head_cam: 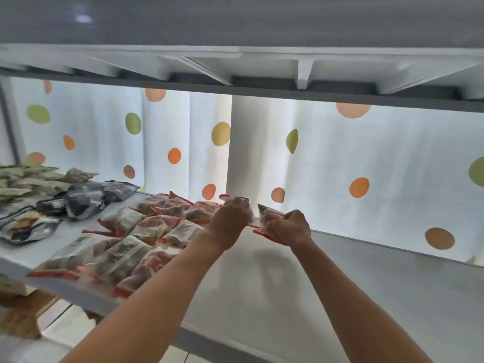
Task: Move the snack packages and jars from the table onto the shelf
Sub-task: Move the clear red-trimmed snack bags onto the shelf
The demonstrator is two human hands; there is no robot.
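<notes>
Both my arms reach onto the white shelf. My left hand grips a clear snack package with red edges near the back of the shelf. My right hand pinches a second red-edged package just to the right, held tilted above the shelf. Left of my hands several like packages lie in overlapping rows. No jars or table show.
Dark grey packets and olive packets lie at the shelf's far left. Another shelf board hangs low overhead. A white dotted curtain closes the back. The shelf's right half is bare.
</notes>
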